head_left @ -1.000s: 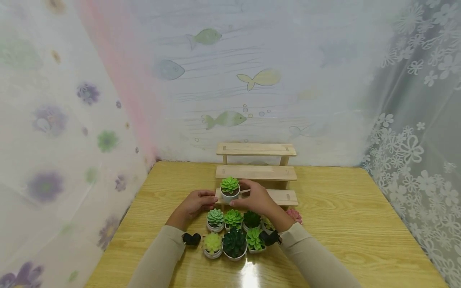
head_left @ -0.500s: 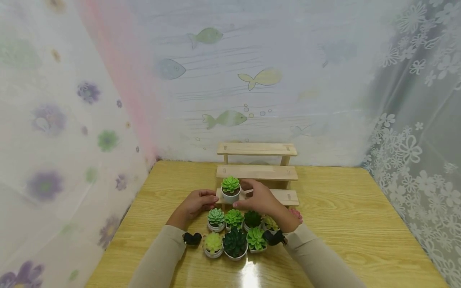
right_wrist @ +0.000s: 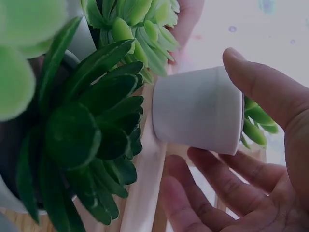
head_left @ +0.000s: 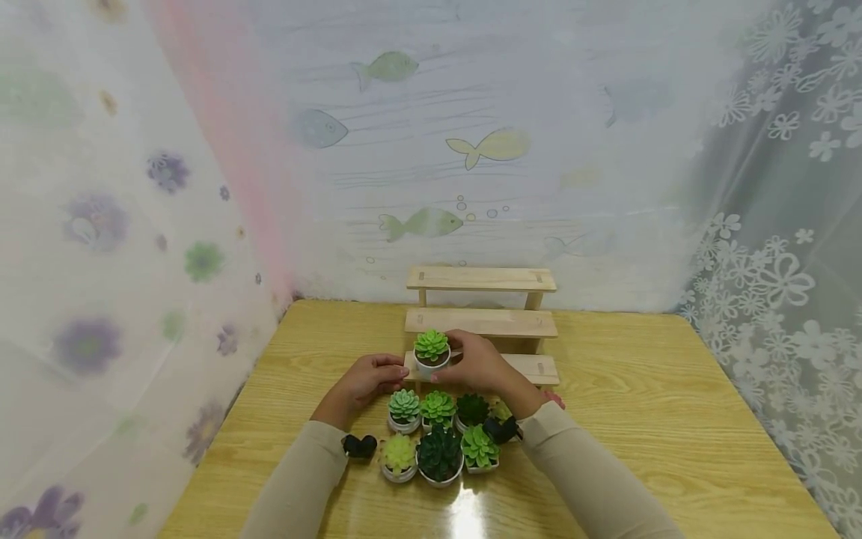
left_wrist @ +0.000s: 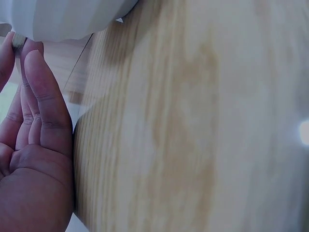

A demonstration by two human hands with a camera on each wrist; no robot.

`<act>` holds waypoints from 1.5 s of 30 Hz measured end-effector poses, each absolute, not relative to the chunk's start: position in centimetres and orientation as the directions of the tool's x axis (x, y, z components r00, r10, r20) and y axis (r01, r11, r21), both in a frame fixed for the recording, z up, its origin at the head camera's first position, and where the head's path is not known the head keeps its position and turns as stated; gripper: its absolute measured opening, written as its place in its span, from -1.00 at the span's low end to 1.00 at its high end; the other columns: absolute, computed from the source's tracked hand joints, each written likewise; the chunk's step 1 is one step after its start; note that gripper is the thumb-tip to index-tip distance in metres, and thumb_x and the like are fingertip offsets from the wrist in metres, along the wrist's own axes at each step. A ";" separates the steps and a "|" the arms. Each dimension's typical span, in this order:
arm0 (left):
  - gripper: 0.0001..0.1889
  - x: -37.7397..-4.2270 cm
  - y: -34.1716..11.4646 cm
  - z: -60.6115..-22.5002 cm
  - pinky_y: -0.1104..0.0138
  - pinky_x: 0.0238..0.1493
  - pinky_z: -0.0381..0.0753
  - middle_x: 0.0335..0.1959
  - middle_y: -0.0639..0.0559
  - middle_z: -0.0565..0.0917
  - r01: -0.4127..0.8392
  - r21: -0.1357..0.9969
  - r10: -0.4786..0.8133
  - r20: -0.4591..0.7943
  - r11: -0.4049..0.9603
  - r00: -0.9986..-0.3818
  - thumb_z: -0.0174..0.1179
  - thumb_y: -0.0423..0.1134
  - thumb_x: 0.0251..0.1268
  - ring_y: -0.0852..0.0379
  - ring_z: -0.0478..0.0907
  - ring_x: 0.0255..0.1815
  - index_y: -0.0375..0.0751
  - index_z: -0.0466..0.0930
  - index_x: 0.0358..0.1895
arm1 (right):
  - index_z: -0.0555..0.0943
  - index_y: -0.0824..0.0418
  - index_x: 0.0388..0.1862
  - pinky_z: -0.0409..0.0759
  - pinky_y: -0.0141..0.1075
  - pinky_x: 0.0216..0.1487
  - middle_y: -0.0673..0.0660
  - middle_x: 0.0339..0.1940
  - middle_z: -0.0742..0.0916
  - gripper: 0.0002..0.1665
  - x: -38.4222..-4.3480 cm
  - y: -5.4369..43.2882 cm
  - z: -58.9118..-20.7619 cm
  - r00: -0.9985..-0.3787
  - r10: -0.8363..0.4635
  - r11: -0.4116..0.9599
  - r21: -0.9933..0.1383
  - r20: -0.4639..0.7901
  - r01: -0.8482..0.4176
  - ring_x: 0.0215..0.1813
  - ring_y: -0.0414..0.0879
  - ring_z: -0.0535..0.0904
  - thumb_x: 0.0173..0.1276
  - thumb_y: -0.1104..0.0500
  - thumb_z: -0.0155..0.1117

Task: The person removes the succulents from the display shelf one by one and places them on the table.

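A potted bright-green succulent [head_left: 431, 346] sits at the left end of the lowest step of a three-step wooden plant stand [head_left: 480, 322]. My right hand [head_left: 480, 365] grips its white pot; in the right wrist view the thumb lies near the rim and the fingers lie along the opposite side. My left hand [head_left: 367, 380] is at the left end of the same step, thumb and finger pinching the wood's corner. In the left wrist view, a white pot [left_wrist: 67, 19] shows close to those fingertips.
In front of the stand stand several potted succulents, among them a dark-green one [head_left: 439, 454], a yellow-green one [head_left: 398, 454] and a pale-green one [head_left: 404, 406]. A pink one [head_left: 555, 398] is partly behind the right forearm. The wooden table [head_left: 646, 419] meets a curtained wall behind.
The right hand's thumb and fingers loosened slightly from the pot half a second ago and now close in on it again. The pot and left hand have stayed in place.
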State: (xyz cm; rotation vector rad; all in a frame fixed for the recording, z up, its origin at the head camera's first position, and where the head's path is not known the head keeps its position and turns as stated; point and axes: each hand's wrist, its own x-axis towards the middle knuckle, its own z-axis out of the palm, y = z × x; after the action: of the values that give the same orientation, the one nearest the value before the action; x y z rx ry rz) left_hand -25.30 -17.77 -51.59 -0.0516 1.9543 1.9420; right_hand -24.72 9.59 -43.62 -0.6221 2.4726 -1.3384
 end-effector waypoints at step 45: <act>-0.56 -25.6 -18.0 -52.2 0.37 -0.15 0.76 -0.16 0.03 0.74 -0.266 0.963 0.266 -0.268 0.046 -0.926 0.31 -0.29 0.46 0.19 0.72 -0.23 -0.45 0.52 0.28 | 0.51 0.08 0.43 0.78 -0.17 -0.14 0.14 0.17 0.71 -0.01 -18.7 15.4 -41.8 -0.953 -0.303 0.530 -0.830 0.003 -0.172 0.03 -0.01 0.77 0.04 -0.14 0.72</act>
State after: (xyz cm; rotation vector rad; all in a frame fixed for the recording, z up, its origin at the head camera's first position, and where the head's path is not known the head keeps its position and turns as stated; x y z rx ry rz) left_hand -25.55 -17.99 -52.16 0.0001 1.9562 1.9385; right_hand -18.71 15.42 -41.85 -0.4092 2.6223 -1.3992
